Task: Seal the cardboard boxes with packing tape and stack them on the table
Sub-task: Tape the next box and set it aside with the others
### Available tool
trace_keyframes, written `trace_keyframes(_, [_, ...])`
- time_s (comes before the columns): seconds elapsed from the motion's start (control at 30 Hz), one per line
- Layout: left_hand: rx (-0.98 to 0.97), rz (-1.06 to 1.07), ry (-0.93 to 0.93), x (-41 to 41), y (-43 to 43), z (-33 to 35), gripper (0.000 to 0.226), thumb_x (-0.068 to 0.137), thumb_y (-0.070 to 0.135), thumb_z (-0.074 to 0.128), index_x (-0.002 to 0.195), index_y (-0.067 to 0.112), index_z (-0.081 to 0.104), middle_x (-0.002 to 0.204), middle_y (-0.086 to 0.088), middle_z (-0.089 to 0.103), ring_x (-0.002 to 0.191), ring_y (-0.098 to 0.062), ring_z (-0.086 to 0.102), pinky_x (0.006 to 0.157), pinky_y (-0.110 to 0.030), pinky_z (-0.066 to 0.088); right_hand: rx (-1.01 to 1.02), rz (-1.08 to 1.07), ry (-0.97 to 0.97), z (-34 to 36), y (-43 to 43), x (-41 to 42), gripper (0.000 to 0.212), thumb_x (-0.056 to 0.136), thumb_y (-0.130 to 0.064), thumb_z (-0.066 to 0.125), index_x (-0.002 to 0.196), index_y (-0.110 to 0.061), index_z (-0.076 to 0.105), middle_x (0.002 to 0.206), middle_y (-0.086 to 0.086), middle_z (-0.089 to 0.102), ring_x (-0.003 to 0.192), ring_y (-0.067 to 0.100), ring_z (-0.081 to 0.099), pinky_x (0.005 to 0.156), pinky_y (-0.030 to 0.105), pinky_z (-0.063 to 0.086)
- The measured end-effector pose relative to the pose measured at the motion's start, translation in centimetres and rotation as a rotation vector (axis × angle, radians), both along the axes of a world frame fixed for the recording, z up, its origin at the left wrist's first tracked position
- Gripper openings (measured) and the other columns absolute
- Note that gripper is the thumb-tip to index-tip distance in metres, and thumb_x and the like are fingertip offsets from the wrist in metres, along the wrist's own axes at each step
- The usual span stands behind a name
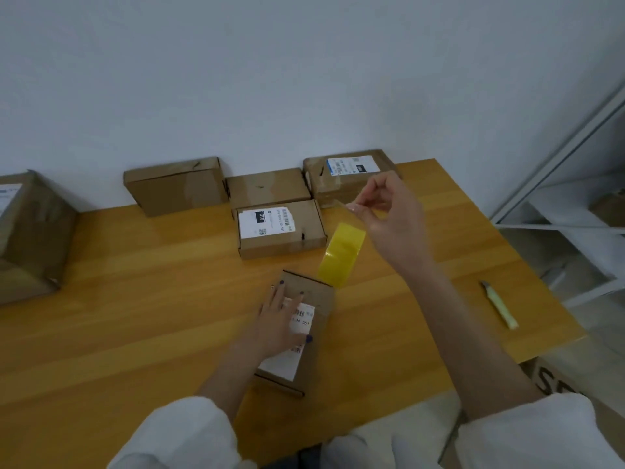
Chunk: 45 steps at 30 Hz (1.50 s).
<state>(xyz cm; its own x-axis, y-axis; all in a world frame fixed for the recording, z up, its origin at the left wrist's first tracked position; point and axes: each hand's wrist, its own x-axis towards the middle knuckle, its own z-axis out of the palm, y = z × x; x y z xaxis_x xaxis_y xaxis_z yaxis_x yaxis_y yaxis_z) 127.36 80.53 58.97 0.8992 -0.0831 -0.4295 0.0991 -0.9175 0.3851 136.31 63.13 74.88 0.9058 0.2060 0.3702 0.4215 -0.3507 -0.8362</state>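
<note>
- Two hands split the work: the left hand (282, 319) lies flat with fingers spread on the small box (321, 299) near the table's (135, 299) front edge, probably to pin it for taping.
- The right hand (395, 211), raised above, pinches the clear tape end (343, 204) in curled fingers. The strip seems to run down to the yellow tape roll (341, 255), which is tilted just beyond the box's far end.
- Four other boxes (176, 186) sit along the far edge, apparently waiting.
- A utility knife (500, 304) lies near the right edge, handy for cutting.

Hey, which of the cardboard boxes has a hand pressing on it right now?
The small labelled box nearest the person: the left hand lies flat on it. The others sit untouched farther back.
</note>
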Motion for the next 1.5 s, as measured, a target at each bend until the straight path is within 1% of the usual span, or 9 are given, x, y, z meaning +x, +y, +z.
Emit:
trace_keyframes(0.1, [0.150,-0.012,0.055,-0.6,-1.6,-0.7,0.090,0.090,0.058,0.046,0.150,0.026,-0.012,0.154,-0.013,-0.026,0.143,-0.030,-0.020,0.116,-0.046,0.012,0.011,-0.008,0.003,-0.3,-0.5,-0.1,0.026,0.083,-0.008,0.073,0.086,-0.021,0.051,0.082,-0.002,0.064,0.079,0.009,0.061,0.074,0.014,0.049])
trace_keyframes(0.47, [0.393,0.115,0.065,-3.3,-8.6,0.7,0.089,0.090,0.067,0.033,0.151,0.014,-0.003,0.152,-0.021,0.012,0.140,-0.034,0.013,0.103,-0.037,0.035,0.065,0.065,0.046,-0.9,-0.4,-0.6,0.021,0.080,-0.009,0.075,0.087,-0.014,0.056,0.080,-0.001,0.066,0.073,0.000,0.060,0.069,0.011,0.045])
trace_keyframes(0.67, [-0.259,0.651,-0.147,-1.9,-6.7,4.8,0.122,0.070,0.061,0.069,0.146,-0.003,-0.001,0.148,-0.016,0.022,0.141,-0.028,0.019,0.110,-0.033,0.026,0.099,0.144,0.087,-1.5,0.6,-1.7,0.022,0.079,-0.009,0.076,0.085,-0.020,0.058,0.079,-0.007,0.066,0.074,0.000,0.062,0.069,0.013,0.048])
trace_keyframes(0.77, [-0.333,0.545,-0.547,-1.6,-5.0,6.9,0.074,0.072,0.034,0.079,0.129,0.009,0.038,0.121,0.000,0.046,0.119,-0.018,0.044,0.089,-0.019,0.038,0.148,0.158,0.108,-1.3,1.3,-2.0,0.022,0.078,-0.007,0.077,0.086,-0.017,0.059,0.077,-0.005,0.066,0.071,-0.002,0.061,0.067,0.010,0.045])
trace_keyframes(0.83, [-0.381,0.528,-0.637,-1.5,-3.8,7.8,0.053,0.069,0.023,0.081,0.106,0.020,0.043,0.103,0.011,0.050,0.100,-0.009,0.051,0.075,-0.018,0.039,0.186,0.157,0.144,-1.1,1.7,-2.0,0.022,0.078,-0.006,0.077,0.087,-0.015,0.059,0.076,-0.003,0.067,0.069,0.001,0.061,0.066,0.011,0.046])
trace_keyframes(0.97, [-0.534,0.509,-0.454,-1.3,-2.4,9.0,0.059,0.069,0.021,0.081,0.108,0.023,0.037,0.089,0.019,0.049,0.080,0.003,0.052,0.063,-0.013,0.042,0.310,0.083,0.261,-0.6,1.9,-1.2,0.030,0.073,-0.003,0.080,0.085,-0.017,0.058,0.071,-0.002,0.065,0.069,0.011,0.060,0.068,0.020,0.051])
trace_keyframes(1.13, [-0.855,0.489,-0.304,-1.4,-1.5,10.1,0.028,0.078,0.012,0.075,0.090,0.031,0.059,0.084,-0.001,0.067,0.072,-0.015,0.065,0.064,-0.032,0.054,0.405,0.018,0.376,-0.1,2.1,-0.5,0.030,0.073,-0.001,0.080,0.084,-0.018,0.057,0.069,-0.004,0.064,0.067,0.004,0.060,0.071,0.017,0.051])
trace_keyframes(1.27, [-1.047,0.511,-0.257,-2.3,-1.1,10.5,0.023,0.071,0.019,0.075,0.090,0.022,0.063,0.073,-0.002,0.068,0.058,-0.018,0.063,0.051,-0.025,0.054,0.448,-0.063,0.548,-0.8,1.6,-0.2,0.028,0.074,-0.003,0.079,0.083,-0.018,0.057,0.068,-0.009,0.065,0.070,0.002,0.064,0.078,0.028,0.052])
trace_keyframes(1.5, [-0.703,0.435,-0.201,-2.6,2.2,10.1,0.025,0.081,0.025,0.072,0.105,0.026,0.063,0.070,-0.007,0.069,0.046,-0.013,0.060,0.048,-0.027,0.050,0.431,-0.161,0.536,-2.5,3.7,-2.3,0.032,0.073,0.004,0.077,0.080,-0.020,0.056,0.063,-0.009,0.064,0.069,0.006,0.063,0.081,0.023,0.048])
